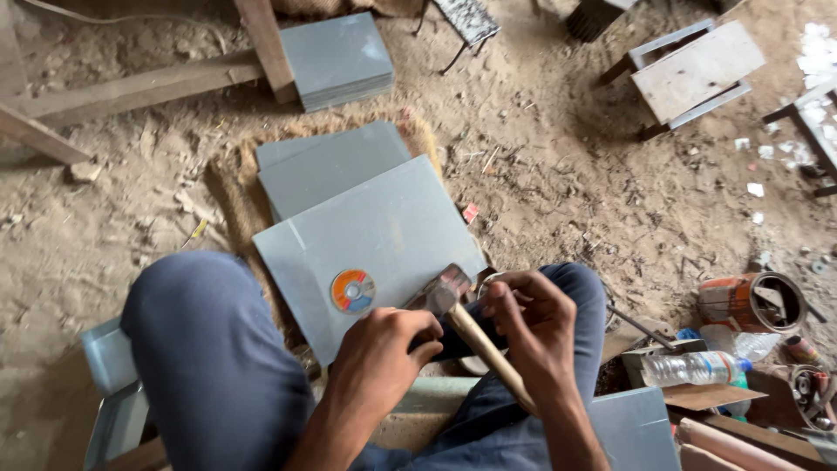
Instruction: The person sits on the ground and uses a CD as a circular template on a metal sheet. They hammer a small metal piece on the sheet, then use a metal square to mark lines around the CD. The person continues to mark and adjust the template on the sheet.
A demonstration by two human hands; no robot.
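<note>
I sit with my knees apart over a sandy floor. My left hand (pixel 381 349) is closed around a dark object held low between my knees, mostly hidden by the fingers. My right hand (pixel 528 318) grips the same dark object from the other side, fingers curled. A hammer (pixel 460 316) with a wooden handle and a metal head lies across my lap between both hands, its head pointing toward a grey sheet (pixel 384 235). On that sheet rests an orange and blue cutting disc (pixel 353 290).
More grey sheets (pixel 331 166) lie on a coir mat, and a stack (pixel 336 57) stands farther back by wooden beams (pixel 131 87). A wooden stool (pixel 693 70) is at the upper right. A plastic bottle (pixel 693 368) and a rusty can (pixel 750 301) sit to my right.
</note>
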